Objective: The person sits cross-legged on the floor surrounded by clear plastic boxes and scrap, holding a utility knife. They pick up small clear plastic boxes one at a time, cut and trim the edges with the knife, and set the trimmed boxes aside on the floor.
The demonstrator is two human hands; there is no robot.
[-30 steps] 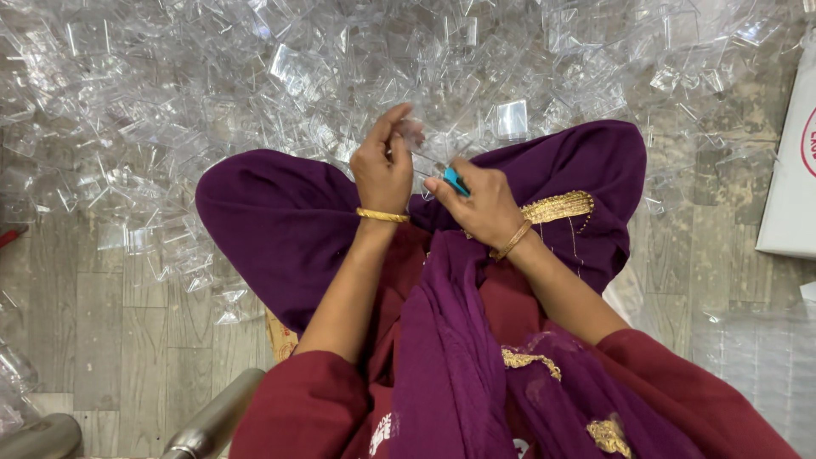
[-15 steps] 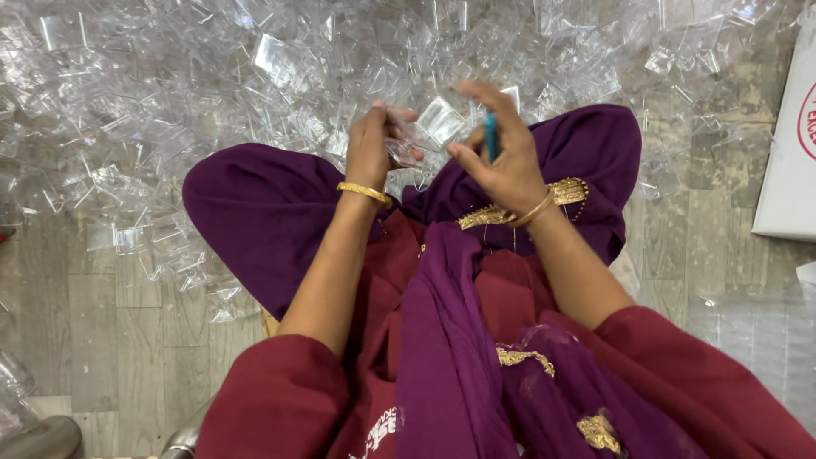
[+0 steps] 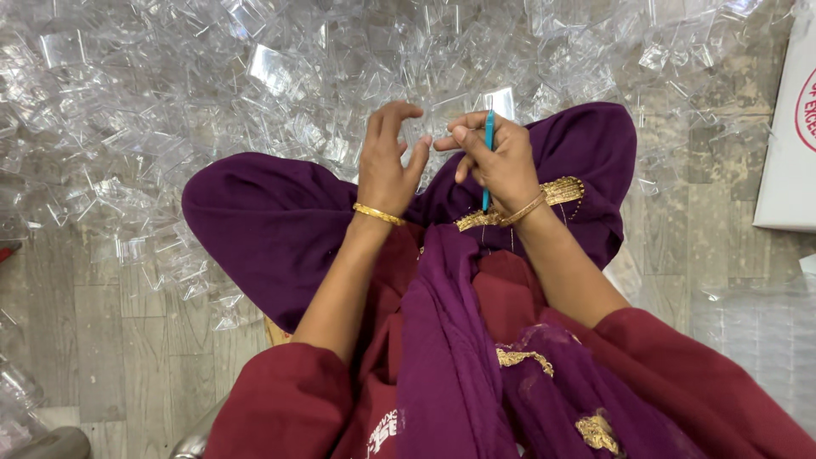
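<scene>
- Grey plank floor (image 3: 110, 340) fills the head view, and a wide heap of clear plastic pieces (image 3: 212, 110) covers its upper half; a white carton (image 3: 786, 153) lies at the right edge.
- Purple trousers (image 3: 272, 229) on folded knees frame the two hands, which are raised over the lap close to the heap.
- Left hand (image 3: 387, 166) is spread: fingers curled upward and apart, palm toward the other hand, holding nothing that I can make out. A gold bangle (image 3: 378, 213) circles the wrist.
- Right hand (image 3: 501, 161) pinches a slim blue tool (image 3: 488, 157) upright, and its fingertips seem to touch a clear plastic piece (image 3: 463, 110) between the hands; whether it grips that piece I cannot tell.
- Judging by this, the step in hand is working one clear piece with the tool; the next move would call for the left hand to close and steady the piece.
</scene>
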